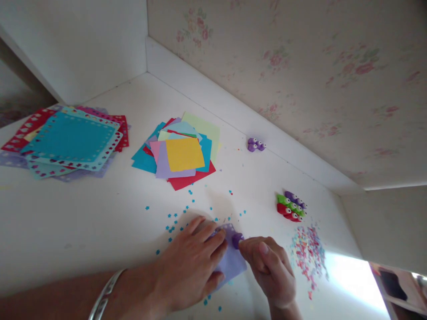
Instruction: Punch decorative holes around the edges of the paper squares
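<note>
Looked all over and honestly can't read any words, brands or numbers here, not on the lilac sheet [231,262], the purple punch [237,240], the stacked paper [185,154] or the bracelet [104,293]. Any tiny markings are too small to make out.

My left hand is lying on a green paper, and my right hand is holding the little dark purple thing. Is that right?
Almost! The paper under your left hand is light purple, not green; the head view shows it. Your right hand is indeed holding the little dark purple thing.
</note>
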Motion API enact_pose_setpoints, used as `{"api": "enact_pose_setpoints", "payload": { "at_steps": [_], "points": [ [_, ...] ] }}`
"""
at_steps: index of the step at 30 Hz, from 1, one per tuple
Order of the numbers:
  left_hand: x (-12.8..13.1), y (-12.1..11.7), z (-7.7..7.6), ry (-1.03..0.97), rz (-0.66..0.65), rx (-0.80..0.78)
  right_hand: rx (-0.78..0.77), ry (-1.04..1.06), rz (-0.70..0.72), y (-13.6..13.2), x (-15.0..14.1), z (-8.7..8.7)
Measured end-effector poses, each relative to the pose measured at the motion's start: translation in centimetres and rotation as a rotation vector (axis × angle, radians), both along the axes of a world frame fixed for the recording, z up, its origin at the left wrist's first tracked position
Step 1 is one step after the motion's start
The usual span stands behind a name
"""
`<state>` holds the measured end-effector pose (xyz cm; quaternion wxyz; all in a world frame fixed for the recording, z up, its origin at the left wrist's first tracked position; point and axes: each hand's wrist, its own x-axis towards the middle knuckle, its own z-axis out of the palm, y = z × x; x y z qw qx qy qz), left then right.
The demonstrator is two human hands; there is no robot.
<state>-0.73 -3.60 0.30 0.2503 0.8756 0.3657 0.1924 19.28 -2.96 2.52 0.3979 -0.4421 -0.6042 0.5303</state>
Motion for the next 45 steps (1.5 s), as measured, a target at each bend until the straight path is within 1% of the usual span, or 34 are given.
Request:
{"api": "enact_pose_setpoints", "payload": {
  "at_steps": [7,11,13,19,24,28,39,42,45],
  "points": [
    [-0.1,0.1,0.0,0.03,-0.029,0.017,0.033,0.076,0.022,0.0,-0.3,0.3],
    [-0.1,0.2,-0.1,0.032,-0.021,0.008,0.069,0.12,-0.005,-0.2,-0.4,0.8],
    [-0.1,0.2,0.0,0.021,-0.019,0.011,0.067,0.104,-0.015,-0.3,-0.2,0.9],
    [-0.1,0.2,0.0,0.009,-0.022,0.011,-0.053,-0.075,-0.036,-0.7,0.6,-0.2],
    [-0.2,0.2,-0.1,0.04,-0.039,0.019,-0.1,-0.072,-0.082,-0.9,0.6,-0.8],
    [-0.1,0.3,-0.3,0.053,-0.036,0.026,-0.136,-0.066,-0.119,-0.9,0.5,-0.9],
    [-0.1,0.3,-0.3,0.042,-0.041,0.026,-0.183,0.032,-0.102,0.0,0.2,-0.6],
    [0.0,0.3,-0.3,0.033,-0.029,0.036,-0.207,-0.008,-0.138,0.0,-0.1,-0.7],
    [0.0,0.3,-0.3,0.041,-0.03,0.039,-0.245,-0.118,-0.159,0.1,-0.6,-0.5]
  ]
}}
